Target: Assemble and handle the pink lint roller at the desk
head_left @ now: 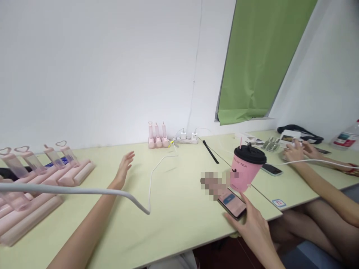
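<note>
My left hand (123, 170) is held out over the pale yellow-green table (179, 209), fingers spread and nothing in it. To its left are several pale pink items (67, 173) with clear barrels, some topped by heart-shaped loops. My right hand (252, 222) has its thumb and fingers at two sides of a smartphone (232, 203) with a lit screen, gripping its near end. A pixelated patch covers the area at the phone's far end. Just beyond the phone, a pink cup (243, 172) with a black lid stands upright.
A white cable (151, 183) loops across the foreground. Along the wall are more pink items (157, 136) and a power strip (185, 141). A black strap (210, 151) lies near the table seam. At right, another person's hands (294, 151) are near a second phone (272, 169).
</note>
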{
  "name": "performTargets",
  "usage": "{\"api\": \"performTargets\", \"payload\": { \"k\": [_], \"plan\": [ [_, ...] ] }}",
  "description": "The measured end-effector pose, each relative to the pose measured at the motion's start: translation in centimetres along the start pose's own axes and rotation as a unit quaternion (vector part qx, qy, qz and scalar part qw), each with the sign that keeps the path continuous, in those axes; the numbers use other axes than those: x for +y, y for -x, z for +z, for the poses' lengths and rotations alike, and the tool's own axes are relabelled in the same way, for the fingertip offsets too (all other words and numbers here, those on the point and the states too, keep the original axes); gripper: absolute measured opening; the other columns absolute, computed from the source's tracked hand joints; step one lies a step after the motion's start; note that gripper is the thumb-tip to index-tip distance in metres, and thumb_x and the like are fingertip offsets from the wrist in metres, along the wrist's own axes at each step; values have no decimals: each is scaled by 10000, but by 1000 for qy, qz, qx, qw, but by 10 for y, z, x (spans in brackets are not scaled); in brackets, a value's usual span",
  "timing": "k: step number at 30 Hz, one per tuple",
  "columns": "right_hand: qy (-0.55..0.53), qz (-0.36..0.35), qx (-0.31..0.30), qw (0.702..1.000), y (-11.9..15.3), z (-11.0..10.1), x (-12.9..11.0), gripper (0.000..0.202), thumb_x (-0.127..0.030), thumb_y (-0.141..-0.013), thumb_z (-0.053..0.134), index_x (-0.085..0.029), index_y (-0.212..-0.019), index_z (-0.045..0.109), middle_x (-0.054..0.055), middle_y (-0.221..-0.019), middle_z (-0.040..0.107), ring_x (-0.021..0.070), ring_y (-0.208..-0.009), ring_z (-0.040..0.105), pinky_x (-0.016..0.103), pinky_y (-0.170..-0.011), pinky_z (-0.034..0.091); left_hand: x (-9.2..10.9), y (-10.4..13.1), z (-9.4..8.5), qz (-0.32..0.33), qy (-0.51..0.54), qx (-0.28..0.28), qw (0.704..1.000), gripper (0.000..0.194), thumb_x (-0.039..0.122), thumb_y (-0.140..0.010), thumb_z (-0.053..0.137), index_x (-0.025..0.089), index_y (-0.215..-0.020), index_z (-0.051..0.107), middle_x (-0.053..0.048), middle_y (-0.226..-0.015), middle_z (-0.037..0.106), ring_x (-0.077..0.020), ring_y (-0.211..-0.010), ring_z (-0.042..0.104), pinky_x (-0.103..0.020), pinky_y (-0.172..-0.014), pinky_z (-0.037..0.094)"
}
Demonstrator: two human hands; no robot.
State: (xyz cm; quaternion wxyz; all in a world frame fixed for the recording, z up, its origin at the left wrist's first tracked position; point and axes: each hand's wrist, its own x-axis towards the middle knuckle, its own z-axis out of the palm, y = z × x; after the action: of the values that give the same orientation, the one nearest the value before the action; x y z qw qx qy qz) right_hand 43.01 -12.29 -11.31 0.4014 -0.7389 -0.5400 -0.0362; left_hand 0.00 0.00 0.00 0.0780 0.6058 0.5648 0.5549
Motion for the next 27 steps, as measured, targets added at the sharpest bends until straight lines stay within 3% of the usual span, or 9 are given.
{"api": "performTargets", "payload": {
  "k": [6, 10, 13, 15, 17, 20, 23, 26, 27],
  "plan": [
    [15, 0, -17, 1000, -18, 6, 0, 701, -604, -707, 425, -238, -1304, 388, 85, -1160, 535, 320, -1086, 452, 489, -824, 381, -40, -11, 21, 16, -126, 2, 992, 418, 265, -760, 438, 118, -1149, 481, -122, -1197, 492, -253, -1167, 390, -413, -1045, 237],
    [63, -66, 70, 993, -4, 11, -35, 719, -607, -770, 334, -210, -1369, 296, 116, -1339, 382, 359, -1186, 368, 603, -845, 317, -34, 2, 17, 80, -186, 14, 979, 377, 232, -780, 406, 146, -1136, 496, -103, -1164, 498, -237, -1112, 414, -413, -998, 299],
    [75, -187, 110, 973, 27, 17, -69, 734, -581, -778, 386, -208, -1398, 261, 124, -1428, 224, 374, -1268, 262, 634, -902, 244, -20, 12, 17, 87, -243, 0, 966, 353, 186, -786, 399, 192, -1126, 496, -82, -1188, 489, -229, -1157, 392, -501, -1044, 176],
    [36, -330, 67, 941, 49, 23, -93, 717, -574, -742, 478, -287, -1379, 315, 92, -1437, 211, 374, -1258, 283, 569, -896, 307, -15, 16, 18, 92, -266, -6, 960, 334, 162, -793, 382, 209, -1104, 497, -72, -1206, 474, -218, -1191, 369, -559, -1052, 39],
    [-21, -470, -33, 882, 65, 31, -121, 703, -606, -719, 509, -356, -1356, 347, 47, -1455, 175, 355, -1265, 284, 508, -895, 348, -13, 17, 18, 95, -280, -11, 955, 351, 118, -793, 344, 216, -1091, 500, -70, -1220, 458, -207, -1212, 347, -588, -1035, -30],
    [-76, -469, -236, 848, 65, 46, -168, 596, -531, -784, 483, -333, -1337, 379, 5, -1466, 149, 269, -1335, 181, 447, -1023, 266, -19, 17, 15, 83, -289, -38, 953, 543, -17, -697, 268, 226, -1129, 491, -74, -1255, 419, -204, -1253, 291, -633, -1004, -24],
    [-107, -409, -319, 848, 30, 67, -210, 464, -395, -843, 440, -267, -1289, 446, 12, -1430, 257, 201, -1349, 146, 403, -1085, 160, -26, 18, 12, 67, -303, -51, 949, 661, -64, -613, 248, 226, -1159, 481, -83, -1284, 389, -220, -1279, 249, -672, -972, -4],
    [-124, -540, -324, 767, -32, 95, -234, 426, -362, -838, 473, -271, -1254, 491, 7, -1424, 277, 203, -1341, 168, 417, -1089, 107, -28, 18, 10, 59, -315, -30, 947, 647, -67, -614, 253, 210, -1146, 497, -95, -1263, 417, -224, -1259, 288, -674, -971, 7],
    [-135, -557, -317, 756, -53, 105, -237, 400, -358, -838, 476, -263, -1224, 520, 15, -1402, 319, 210, -1327, 204, 422, -1085, 111, -26, 18, 10, 60, -309, -25, 949, 639, -68, -614, 255, 208, -1130, 509, -93, -1246, 436, -218, -1247, 310, -668, -977, 10]
  ]
}}
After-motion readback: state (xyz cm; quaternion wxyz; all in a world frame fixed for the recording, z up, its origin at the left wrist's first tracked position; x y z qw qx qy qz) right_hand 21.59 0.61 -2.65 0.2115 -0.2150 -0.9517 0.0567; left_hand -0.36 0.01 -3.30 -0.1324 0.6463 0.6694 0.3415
